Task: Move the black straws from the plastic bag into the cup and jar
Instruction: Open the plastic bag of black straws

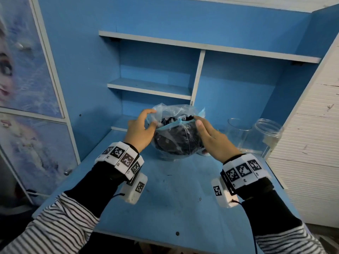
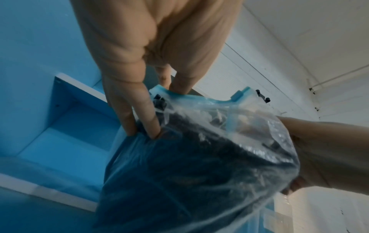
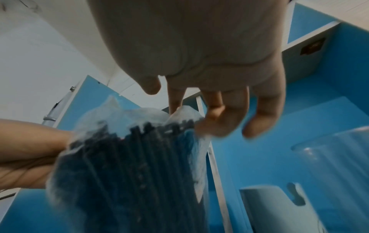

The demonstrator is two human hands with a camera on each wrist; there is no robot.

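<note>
A clear plastic bag [image 1: 176,143] with a blue zip rim stands on the blue desk [image 1: 174,195], packed with black straws [image 1: 174,119] that poke out of its open mouth. My left hand [image 1: 153,117] pinches the left side of the rim, and its fingers [image 2: 151,126] press into the plastic. My right hand [image 1: 198,121] holds the right side of the rim, thumb outside; its fingers [image 3: 211,116] curl at the bag's top edge above the straws [image 3: 139,157]. Right of the bag stand a clear cup [image 1: 236,132] and a clear jar [image 1: 264,138], both without straws.
Blue shelves [image 1: 150,88] rise close behind the bag. A white panelled wall [image 1: 311,143] bounds the desk on the right and a cabinet door [image 1: 33,125] on the left. A small white object [image 1: 203,152] lies at the bag's base, by the cup.
</note>
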